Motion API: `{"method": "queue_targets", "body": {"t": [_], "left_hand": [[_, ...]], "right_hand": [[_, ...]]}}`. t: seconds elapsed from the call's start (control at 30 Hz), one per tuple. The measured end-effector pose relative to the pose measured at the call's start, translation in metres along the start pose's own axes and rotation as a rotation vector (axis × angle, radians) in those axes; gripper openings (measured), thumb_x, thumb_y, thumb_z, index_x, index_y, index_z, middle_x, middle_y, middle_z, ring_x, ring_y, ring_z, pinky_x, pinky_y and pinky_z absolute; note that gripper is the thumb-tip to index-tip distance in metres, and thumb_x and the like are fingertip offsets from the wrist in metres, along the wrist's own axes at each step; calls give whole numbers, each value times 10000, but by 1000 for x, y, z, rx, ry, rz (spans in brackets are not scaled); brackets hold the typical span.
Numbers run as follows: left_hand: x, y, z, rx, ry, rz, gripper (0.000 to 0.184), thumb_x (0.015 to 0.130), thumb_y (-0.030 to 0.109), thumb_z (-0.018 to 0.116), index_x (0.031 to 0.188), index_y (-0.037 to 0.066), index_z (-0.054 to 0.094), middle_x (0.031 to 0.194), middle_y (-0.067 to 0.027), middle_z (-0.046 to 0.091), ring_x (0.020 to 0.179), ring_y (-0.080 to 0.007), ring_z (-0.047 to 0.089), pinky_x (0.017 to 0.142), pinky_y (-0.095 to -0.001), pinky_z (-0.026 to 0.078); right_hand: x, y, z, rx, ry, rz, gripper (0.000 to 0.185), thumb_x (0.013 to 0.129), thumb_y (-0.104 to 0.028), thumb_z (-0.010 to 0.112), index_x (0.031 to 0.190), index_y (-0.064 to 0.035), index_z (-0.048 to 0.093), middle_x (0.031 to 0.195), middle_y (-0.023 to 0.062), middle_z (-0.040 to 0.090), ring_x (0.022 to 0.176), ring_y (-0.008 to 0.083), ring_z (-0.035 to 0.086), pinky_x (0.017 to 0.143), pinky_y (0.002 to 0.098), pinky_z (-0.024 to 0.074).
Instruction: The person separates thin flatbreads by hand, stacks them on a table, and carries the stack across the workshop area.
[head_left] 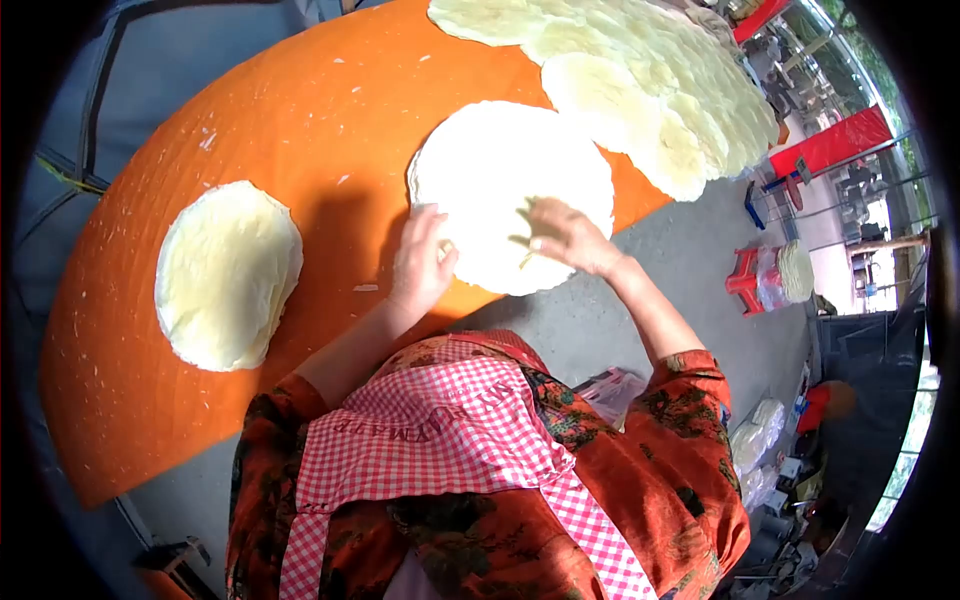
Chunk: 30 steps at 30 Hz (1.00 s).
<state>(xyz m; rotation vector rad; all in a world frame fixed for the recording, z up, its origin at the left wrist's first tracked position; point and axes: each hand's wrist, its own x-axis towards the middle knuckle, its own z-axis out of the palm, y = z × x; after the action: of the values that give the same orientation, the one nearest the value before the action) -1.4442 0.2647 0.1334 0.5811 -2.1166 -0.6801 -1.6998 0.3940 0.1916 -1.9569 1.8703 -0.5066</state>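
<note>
A bright white stack of round flatbreads [500, 170] lies at the front edge of the orange table [270, 120], partly overhanging it. My left hand [422, 262] is at the stack's left front edge, its fingers bent and apart. Over the right part of the stack is my right hand [570, 236], fingers spread, casting a shadow on the white surface. Whether it touches the top sheet cannot be made out. A second, yellowish stack of thin flatbreads [228, 275] rests on the table to the left.
Many overlapping flatbreads [650, 75] cover the table's far right. Beyond, a red stool [745, 281] stands on the grey floor beside a round pale stack [796, 271]. Plastic-wrapped bundles [758, 436] lie at the lower right.
</note>
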Motion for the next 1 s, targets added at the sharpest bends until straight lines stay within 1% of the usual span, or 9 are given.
{"method": "queue_targets", "body": {"t": [0.1, 0.17, 0.3, 0.43, 0.53, 0.6, 0.67, 0.73, 1.0], "left_hand": [[-3, 17, 18, 224, -309, 294, 468, 799, 246, 630, 1240, 103, 563, 1355, -151, 459, 1297, -344, 381, 1068, -527, 269], [-16, 13, 27, 229, -701, 182, 565, 815, 370, 635, 1302, 114, 504, 1455, -168, 329, 1379, -343, 236, 1090, -593, 167], [-37, -15, 24, 255, -768, 221, 737, 804, 498, 607, 1429, 197, 358, 1538, -138, 186, 1437, -321, 75, 1132, -574, 43], [-75, -44, 11, -80, -495, 162, 458, 854, 349, 625, 1249, 128, 553, 1402, -144, 417, 1344, -305, 332, 1094, -453, 282], [-131, -61, -45, -90, 92, -309, 125, 846, 193, 628, 888, 76, 616, 845, -106, 597, 799, -306, 576, 743, -413, 475], [-169, -60, -100, 35, 402, -777, 84, 839, 149, 602, 856, 67, 598, 736, -110, 563, 688, -267, 559, 620, -371, 463], [-210, -76, -150, 302, 625, -678, 79, 889, 132, 560, 874, 55, 571, 673, -87, 553, 582, -214, 538, 552, -369, 452], [-213, -62, -205, -322, 939, -1110, 85, 889, 98, 552, 952, 43, 543, 700, -54, 559, 627, -163, 539, 585, -327, 456], [-240, -69, -274, -954, 1178, -1086, 283, 928, 125, 514, 1173, 6, 436, 1129, -162, 572, 1029, -271, 604, 900, -356, 507]], "right_hand": [[32, 48, -12, -540, 207, 210, 599, 902, -460, 492, 1381, -107, 420, 1455, 173, 353, 1371, 339, 280, 1084, 500, 247], [54, 112, -4, -626, 362, 171, 615, 913, -476, 466, 1381, -82, 410, 1433, 181, 388, 1367, 359, 282, 1087, 487, 265], [84, 164, 16, -509, -24, 559, 678, 924, -536, 411, 1478, -198, 215, 1569, 22, 106, 1435, 271, 112, 1057, 659, 191], [115, 86, -22, -839, -162, 632, 624, 885, -455, 544, 1400, -154, 360, 1509, 108, 267, 1390, 281, 254, 1044, 615, 269], [141, 39, 9, -335, 369, -43, 322, 876, -206, 614, 1139, -23, 580, 1194, 188, 586, 1093, 305, 579, 898, 381, 479], [162, -75, 47, 264, 135, 50, 248, 874, -144, 607, 1080, -7, 616, 1013, 183, 657, 935, 285, 640, 802, 348, 507], [186, -148, 115, 339, -17, -281, 192, 858, -92, 640, 1040, -32, 637, 942, 145, 664, 881, 279, 639, 785, 332, 507], [210, -222, 185, 437, -96, -637, 177, 827, -99, 662, 986, -30, 624, 980, 151, 648, 929, 327, 616, 821, 363, 498], [262, -326, 326, -119, -23, -941, 273, 871, -209, 595, 1068, -25, 639, 1179, 142, 607, 1125, 321, 546, 920, 395, 456]]}}
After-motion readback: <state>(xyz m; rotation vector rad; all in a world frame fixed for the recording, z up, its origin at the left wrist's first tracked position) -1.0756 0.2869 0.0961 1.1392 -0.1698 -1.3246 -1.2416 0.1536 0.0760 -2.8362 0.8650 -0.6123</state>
